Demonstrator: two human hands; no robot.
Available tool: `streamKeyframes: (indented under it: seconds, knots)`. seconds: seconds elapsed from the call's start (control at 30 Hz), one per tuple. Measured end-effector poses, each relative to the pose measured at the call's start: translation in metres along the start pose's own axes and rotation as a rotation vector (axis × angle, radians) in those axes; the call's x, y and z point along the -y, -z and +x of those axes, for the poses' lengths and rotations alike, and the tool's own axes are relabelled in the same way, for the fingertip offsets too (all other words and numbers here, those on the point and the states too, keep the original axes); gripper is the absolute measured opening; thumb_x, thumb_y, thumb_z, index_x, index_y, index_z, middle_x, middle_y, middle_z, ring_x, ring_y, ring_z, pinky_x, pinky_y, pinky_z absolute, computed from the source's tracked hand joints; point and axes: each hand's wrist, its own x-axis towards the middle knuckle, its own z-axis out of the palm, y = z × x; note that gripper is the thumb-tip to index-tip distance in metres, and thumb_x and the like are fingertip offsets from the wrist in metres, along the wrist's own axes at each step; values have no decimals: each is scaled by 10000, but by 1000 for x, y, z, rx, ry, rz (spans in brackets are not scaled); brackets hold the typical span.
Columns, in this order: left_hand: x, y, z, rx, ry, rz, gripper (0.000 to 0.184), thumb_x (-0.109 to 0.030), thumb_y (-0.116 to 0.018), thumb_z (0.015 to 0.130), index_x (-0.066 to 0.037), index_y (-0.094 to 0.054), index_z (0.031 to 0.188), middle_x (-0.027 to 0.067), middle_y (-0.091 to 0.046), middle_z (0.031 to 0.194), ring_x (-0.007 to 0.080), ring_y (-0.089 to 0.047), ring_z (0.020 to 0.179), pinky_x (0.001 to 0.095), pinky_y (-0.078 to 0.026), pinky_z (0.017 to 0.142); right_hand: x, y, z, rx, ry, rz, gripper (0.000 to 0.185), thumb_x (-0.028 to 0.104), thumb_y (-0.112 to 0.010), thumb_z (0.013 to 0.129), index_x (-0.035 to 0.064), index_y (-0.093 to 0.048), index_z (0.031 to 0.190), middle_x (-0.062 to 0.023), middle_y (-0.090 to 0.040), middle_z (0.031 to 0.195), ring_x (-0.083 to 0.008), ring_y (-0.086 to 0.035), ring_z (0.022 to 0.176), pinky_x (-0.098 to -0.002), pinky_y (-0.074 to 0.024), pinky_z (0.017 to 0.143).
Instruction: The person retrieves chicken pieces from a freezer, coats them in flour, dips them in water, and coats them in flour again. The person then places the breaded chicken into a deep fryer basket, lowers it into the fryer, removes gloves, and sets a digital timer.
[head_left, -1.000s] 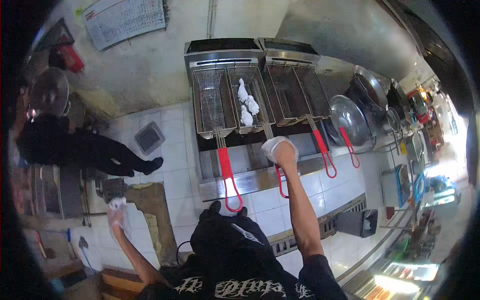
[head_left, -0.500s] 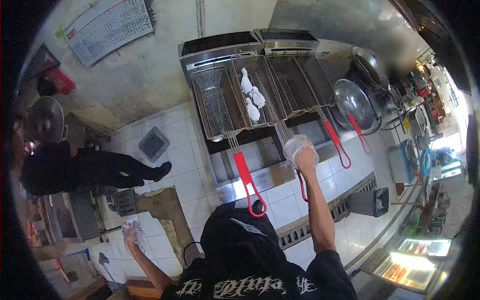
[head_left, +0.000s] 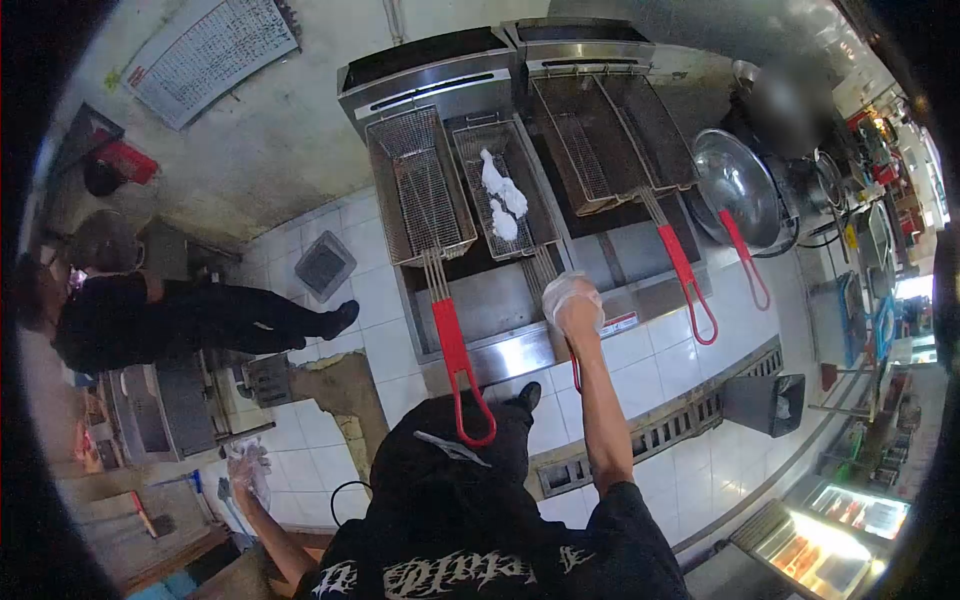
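My right hand [head_left: 574, 303], in a clear plastic glove, is wrapped round the red handle of a wire fryer basket [head_left: 465, 160]. In this basket lie several white-coated pieces of chicken [head_left: 503, 195], one shaped like a drumstick. The basket is over the left part of a steel deep fryer [head_left: 500, 355]. To its left is another wire basket [head_left: 418, 180], whose red handle [head_left: 460, 370] points toward me. My left hand [head_left: 248, 472], also gloved in thin plastic, hangs out to the left with its fingers apart, holding nothing.
Two more fryer baskets [head_left: 577, 150] with red handles hang on the right. Beyond them is a large metal bowl [head_left: 735, 190]. Another person [head_left: 200, 315] in dark clothes is at the left. A grey bin [head_left: 757, 405] stands beside a floor drain grate [head_left: 660, 435]; a grey tub [head_left: 325, 266] is on the tiles.
The chicken basket in my right hand has shifted left, away from the right-hand baskets, and seems lower in the fryer. My view has also shifted slightly. My left hand remains out to the side.
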Motion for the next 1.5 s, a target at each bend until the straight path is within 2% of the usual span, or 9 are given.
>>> streamKeyframes:
  seconds: [0.17, 0.47, 0.57, 0.87, 1.0, 1.23, 1.33, 1.43, 1.5]
  knots:
    - [-7, 2, 6, 16, 51, 140, 186, -185, -596, 838, -40, -586, 953, 87, -640, 748, 184, -589, 504, 304, -490, 413, 14, -46, 4, -122, -69, 186, 169, 195, -536, 739, 96, -661, 795, -119, -649, 825, -274, -638, 768, -409, -500, 654]
    - [-115, -59, -63, -123, -164, 226, 172, -152, -597, 825, -57, -583, 967, 91, -632, 799, 145, -581, 567, 259, -457, 431, 33, -47, 15, 189, -80, 35, 161, 212, -547, 719, 114, -670, 689, -93, -653, 765, -263, -652, 715, -370, -507, 561]
    - [-140, -81, -74, -201, -266, 173, 172, -139, -602, 813, -46, -586, 956, 88, -625, 788, 129, -568, 570, 243, -440, 439, 22, -112, 5, -28, -77, 113, 152, 199, -544, 719, 116, -671, 705, -94, -655, 769, -269, -653, 741, -373, -510, 588]
    - [-217, -202, -191, 13, -578, -144, 229, -135, -610, 805, -35, -569, 1007, 81, -626, 818, 148, -591, 640, 261, -480, 538, 26, 19, -2, -207, -132, 436, 253, 304, -598, 703, 68, -646, 782, -136, -637, 769, -324, -629, 745, -421, -495, 668]
    - [-235, -279, -280, 231, -635, -247, 256, -133, -614, 802, -31, -561, 1030, 78, -626, 831, 157, -601, 671, 269, -498, 582, 13, 134, -22, 94, -372, 503, 543, 415, -537, 759, -26, -534, 1076, -227, -583, 988, -338, -570, 965, -437, -457, 811]
    - [-194, -460, -462, 607, -453, -50, 240, -143, -624, 794, 5, -575, 977, 111, -623, 825, 97, -566, 612, 192, -416, 454, -160, 181, -160, 303, -62, 510, 571, 393, -529, 791, -14, -472, 1188, -228, -530, 1117, -362, -528, 1024, -377, -407, 911]
    - [-158, -541, -496, 1095, -164, 32, 281, -178, -600, 831, 1, -569, 1046, 94, -627, 880, 84, -557, 639, 188, -430, 511, -251, 240, -218, 267, -228, 534, 532, 393, -556, 776, 30, -510, 1163, -214, -523, 1155, -345, -503, 1071, -379, -391, 922]
    - [-90, -638, -516, 1252, -241, 210, 268, -204, -568, 865, -22, -569, 1061, 60, -619, 878, 77, -546, 665, 190, -436, 531, -345, 282, -241, 299, -454, 531, 487, 417, -587, 745, 97, -577, 1112, -196, -505, 1209, -336, -458, 1136, -396, -351, 949]
    - [-77, -707, -567, 1222, -78, 221, 283, -304, -501, 901, -48, -580, 994, 16, -569, 775, 66, -489, 588, 194, -386, 477, -415, 265, -261, 5, -571, 436, 515, 418, -594, 748, 80, -563, 1135, -208, -464, 1250, -341, -409, 1183, -385, -295, 997]
